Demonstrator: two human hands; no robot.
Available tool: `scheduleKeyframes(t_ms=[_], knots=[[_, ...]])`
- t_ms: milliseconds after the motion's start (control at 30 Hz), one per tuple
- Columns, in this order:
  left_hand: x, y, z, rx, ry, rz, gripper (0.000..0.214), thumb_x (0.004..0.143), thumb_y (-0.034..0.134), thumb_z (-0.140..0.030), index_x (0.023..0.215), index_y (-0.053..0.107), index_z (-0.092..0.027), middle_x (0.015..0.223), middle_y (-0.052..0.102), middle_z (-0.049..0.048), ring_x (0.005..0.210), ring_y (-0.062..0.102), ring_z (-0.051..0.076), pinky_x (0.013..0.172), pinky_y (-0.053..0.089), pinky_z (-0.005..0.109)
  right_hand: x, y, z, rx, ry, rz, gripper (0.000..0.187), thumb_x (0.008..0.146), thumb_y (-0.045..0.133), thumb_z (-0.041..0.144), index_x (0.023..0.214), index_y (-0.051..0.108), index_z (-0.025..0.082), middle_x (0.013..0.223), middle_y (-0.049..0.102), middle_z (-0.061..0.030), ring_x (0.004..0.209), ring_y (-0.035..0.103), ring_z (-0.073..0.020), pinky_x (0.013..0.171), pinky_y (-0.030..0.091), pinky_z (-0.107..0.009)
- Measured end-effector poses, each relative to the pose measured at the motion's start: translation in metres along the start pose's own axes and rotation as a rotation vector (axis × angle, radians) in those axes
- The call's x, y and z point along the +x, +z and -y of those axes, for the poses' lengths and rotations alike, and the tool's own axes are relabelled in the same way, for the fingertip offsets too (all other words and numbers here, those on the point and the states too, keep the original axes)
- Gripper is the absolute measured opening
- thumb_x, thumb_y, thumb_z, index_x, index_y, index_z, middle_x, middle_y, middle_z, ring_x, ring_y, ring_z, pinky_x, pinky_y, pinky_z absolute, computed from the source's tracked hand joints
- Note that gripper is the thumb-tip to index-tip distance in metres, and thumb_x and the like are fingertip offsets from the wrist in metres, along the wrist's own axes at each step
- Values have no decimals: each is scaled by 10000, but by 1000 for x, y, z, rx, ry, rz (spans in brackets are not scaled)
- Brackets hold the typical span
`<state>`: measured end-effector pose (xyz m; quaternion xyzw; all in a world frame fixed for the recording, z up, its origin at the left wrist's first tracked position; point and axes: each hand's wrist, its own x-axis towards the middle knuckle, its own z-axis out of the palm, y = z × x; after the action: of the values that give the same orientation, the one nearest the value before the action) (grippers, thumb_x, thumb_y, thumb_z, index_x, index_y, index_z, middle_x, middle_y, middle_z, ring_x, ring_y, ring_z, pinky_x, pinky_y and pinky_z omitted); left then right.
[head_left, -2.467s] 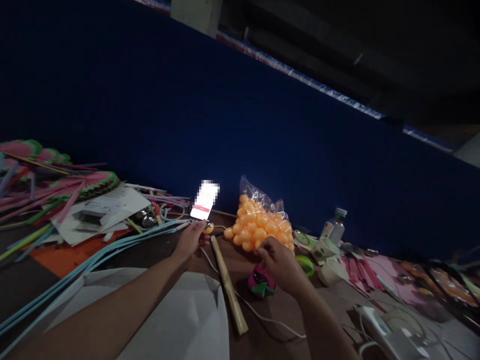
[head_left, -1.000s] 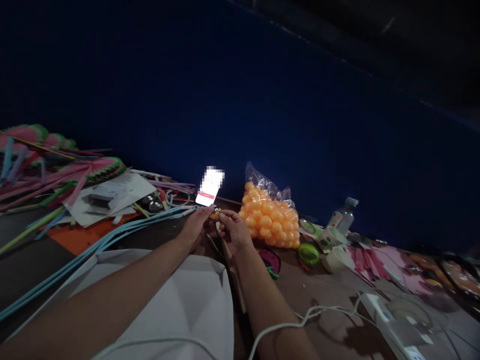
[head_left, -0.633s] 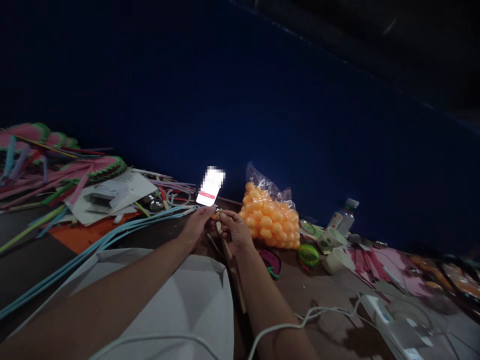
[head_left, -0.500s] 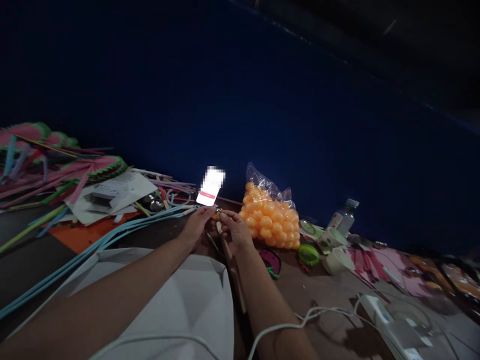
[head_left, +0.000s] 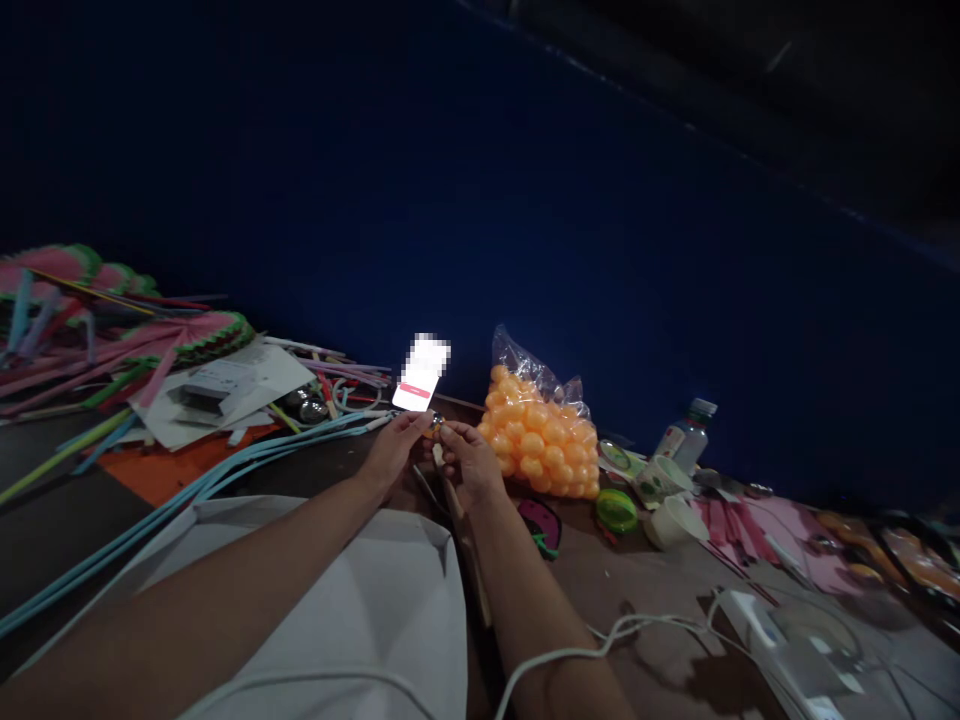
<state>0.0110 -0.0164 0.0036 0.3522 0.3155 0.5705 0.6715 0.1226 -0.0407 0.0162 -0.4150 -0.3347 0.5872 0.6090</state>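
Note:
My left hand (head_left: 391, 452) and my right hand (head_left: 472, 464) meet at the middle of the table, fingers closed in pinches. Between their fingertips is a small shiny thing (head_left: 436, 424) with a bit of orange; its kind is too small to make out. A pale wooden stick (head_left: 459, 520) runs from below my right hand toward me, partly behind my right forearm. Just beyond my hands a phone (head_left: 415, 391) stands tilted with a bright screen. To the right of my right hand sits a clear bag of orange balls (head_left: 540, 440).
A white bag (head_left: 360, 600) lies beneath my left forearm. Blue cords (head_left: 225, 480) and pink-and-green paper fans (head_left: 187, 335) spread at left. Paper cups (head_left: 673, 522), a bottle (head_left: 686, 440) and a green striped ball (head_left: 616, 511) stand at right. A white cable (head_left: 559, 655) crosses my right forearm.

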Motion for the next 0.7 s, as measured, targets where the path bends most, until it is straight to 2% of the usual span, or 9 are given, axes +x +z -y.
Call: scheduleKeyframes(t_ms=[367,700], knots=[[1,0,1,-18,-5,-10,362,640,754,-437,801,608,-148,619,588,-23,537,530,80,515,451,198,1,-1,-3,-15,-9,46,260,608,776,319,754,640,152,639,644,0,437,407,-30,362,265,-126],[2,-1,2,-22,5,-3,351,654,741,-440,794,613,-144,626,588,-17,542,531,84,509,443,196,0,0,0,-7,1,51,259,589,778,304,736,636,145,626,632,10,431,385,-24,357,244,-130]])
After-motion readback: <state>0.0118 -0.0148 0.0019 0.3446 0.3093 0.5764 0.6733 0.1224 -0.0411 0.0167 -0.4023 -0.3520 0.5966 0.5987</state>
